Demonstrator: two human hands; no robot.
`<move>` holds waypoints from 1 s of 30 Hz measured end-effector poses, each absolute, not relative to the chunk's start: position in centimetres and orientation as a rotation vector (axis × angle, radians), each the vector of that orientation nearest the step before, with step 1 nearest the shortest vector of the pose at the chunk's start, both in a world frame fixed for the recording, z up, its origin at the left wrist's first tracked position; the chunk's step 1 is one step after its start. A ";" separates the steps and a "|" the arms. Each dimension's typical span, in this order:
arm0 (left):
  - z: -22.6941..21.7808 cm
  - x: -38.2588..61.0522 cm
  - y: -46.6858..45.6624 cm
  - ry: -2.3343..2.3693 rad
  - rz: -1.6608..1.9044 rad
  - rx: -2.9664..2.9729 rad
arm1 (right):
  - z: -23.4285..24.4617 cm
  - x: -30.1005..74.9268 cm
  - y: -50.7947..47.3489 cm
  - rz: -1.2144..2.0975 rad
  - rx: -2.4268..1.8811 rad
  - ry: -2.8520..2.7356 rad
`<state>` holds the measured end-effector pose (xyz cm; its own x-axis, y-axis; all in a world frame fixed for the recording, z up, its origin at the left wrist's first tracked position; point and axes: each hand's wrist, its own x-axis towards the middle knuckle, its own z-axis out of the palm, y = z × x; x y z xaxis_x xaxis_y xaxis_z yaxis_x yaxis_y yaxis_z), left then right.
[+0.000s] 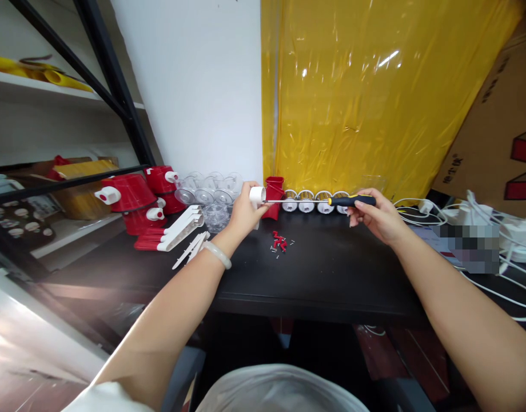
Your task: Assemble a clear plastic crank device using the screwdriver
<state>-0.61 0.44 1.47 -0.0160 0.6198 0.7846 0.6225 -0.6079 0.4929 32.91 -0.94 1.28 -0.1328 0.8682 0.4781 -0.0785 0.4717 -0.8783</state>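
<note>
My left hand (244,209) is closed around a white plastic part (257,195) with a rounded end, held above the desk. In my right hand (377,216) is a screwdriver (344,201) with a dark blue and yellow handle, fingers wrapped round it. Its long shaft points left and the tip meets or nearly meets the white part; exact contact is too small to tell. Below lie small red plastic pieces (282,245) and several loose screws (274,249). Just behind the white part stands a red plastic piece (274,189).
Red housings (130,197) with white knobs stand at the left, near white handle-like parts (183,228) and clear plastic cups (222,189). Several round metallic parts (306,201) line the back of the black desk (331,263). White cables (498,229) lie at right; a black-framed shelf (130,114) rises left.
</note>
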 end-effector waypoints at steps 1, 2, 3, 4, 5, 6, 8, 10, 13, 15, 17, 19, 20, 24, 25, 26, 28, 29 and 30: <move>1.4 -0.6 0.5 -1.395 -1.749 -2.198 | 1.2 33.0 -0.8 0.951 -0.728 -1.483; 1.4 -0.6 0.5 -1.398 -1.746 -2.194 | 1.1 33.1 -0.7 0.946 -0.728 -1.488; 1.4 -0.6 0.5 -1.398 -1.743 -2.192 | 1.0 33.1 -0.6 0.940 -0.728 -1.490; 1.4 -0.6 0.5 -1.397 -1.743 -2.190 | 0.9 33.2 -0.5 0.934 -0.727 -1.490; 1.3 -0.6 0.5 -1.395 -1.743 -2.190 | 0.9 33.2 -0.4 0.927 -0.727 -1.486; 1.3 -0.6 0.5 -1.392 -1.742 -2.194 | 0.8 33.3 -0.3 0.921 -0.727 -1.483; 1.4 -0.6 0.4 -1.391 -1.744 -2.203 | 0.7 33.3 -0.2 0.903 -0.729 -1.481; 1.4 -0.6 0.4 -1.392 -1.748 -2.209 | 0.7 33.3 -0.1 0.869 -0.740 -1.494; 1.5 -0.5 0.3 -1.389 -1.752 -2.219 | 0.6 33.3 0.1 0.792 -0.770 -1.516; 1.5 -0.5 0.2 -1.389 -1.750 -2.226 | 0.5 33.4 0.2 0.755 -0.793 -1.525; 1.4 -0.5 0.3 -1.387 -1.748 -2.231 | 0.5 33.4 0.2 0.748 -0.807 -1.526; 1.4 -0.5 0.3 -1.387 -1.745 -2.228 | 0.5 33.4 0.2 0.781 -0.802 -1.517; 1.4 -0.5 0.4 -1.388 -1.743 -2.226 | 0.6 33.4 0.1 0.812 -0.790 -1.507; 1.5 -0.4 0.2 -1.400 -1.738 -2.232 | 1.0 33.3 -0.5 0.949 -0.717 -1.483; 1.5 -0.4 0.1 -1.401 -1.740 -2.237 | 1.2 33.2 -0.6 0.969 -0.699 -1.483; 1.5 -0.4 0.1 -1.402 -1.744 -2.239 | 1.3 33.2 -0.7 0.984 -0.685 -1.483; 1.5 -0.4 0.1 -1.406 -1.751 -2.239 | 1.4 33.2 -0.8 0.999 -0.674 -1.481; 1.5 -0.4 0.1 -1.407 -1.752 -2.237 | 1.4 33.2 -0.7 1.004 -0.675 -1.480; 1.5 -0.4 0.2 -1.409 -1.752 -2.235 | 1.4 33.2 -0.7 1.006 -0.681 -1.478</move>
<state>-0.43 0.17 1.46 -0.0055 0.6424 0.7663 0.6108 -0.6046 0.5113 33.23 -0.67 1.38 -0.1667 0.8625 0.4777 -0.1284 0.4614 -0.8779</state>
